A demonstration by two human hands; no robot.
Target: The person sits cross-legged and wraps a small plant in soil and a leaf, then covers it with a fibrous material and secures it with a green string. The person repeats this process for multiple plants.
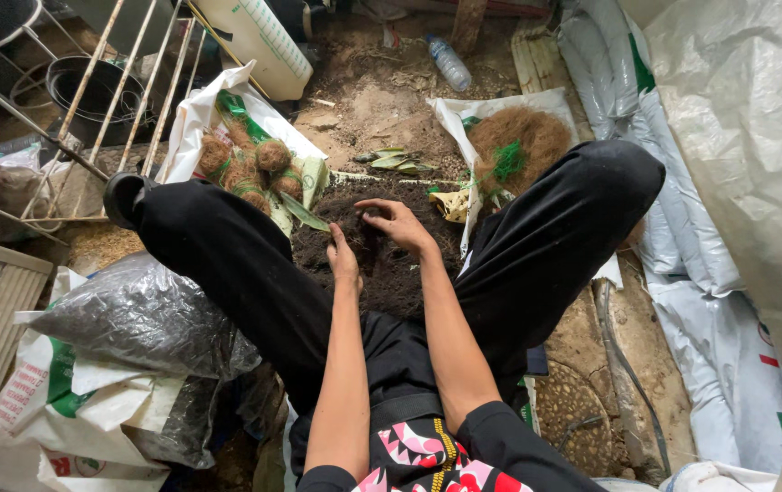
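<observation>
Head view looks straight down on a heap of dark soil lying on the floor at the centre of the frame, between the person's spread legs in black trousers. The right hand lies palm down on the upper part of the heap with its fingers spread and curled into the soil; it seems to clasp nothing beyond loose earth, though the fingertips are partly buried and hard to read. The left hand stands edge-on at the heap's left side, fingers straight and together, pressed against the soil and holding nothing.

Loose soil could spill over the heap's edges onto the trousers or under the legs if either hand pushes too hard. Just above the heap, a long green leaf and the yellow scrap could get mixed in or buried.

At upper left an open white sack holds tied coir balls; at upper right another white sack holds loose coir fibre. A grey plastic bag lies at lower left.
</observation>
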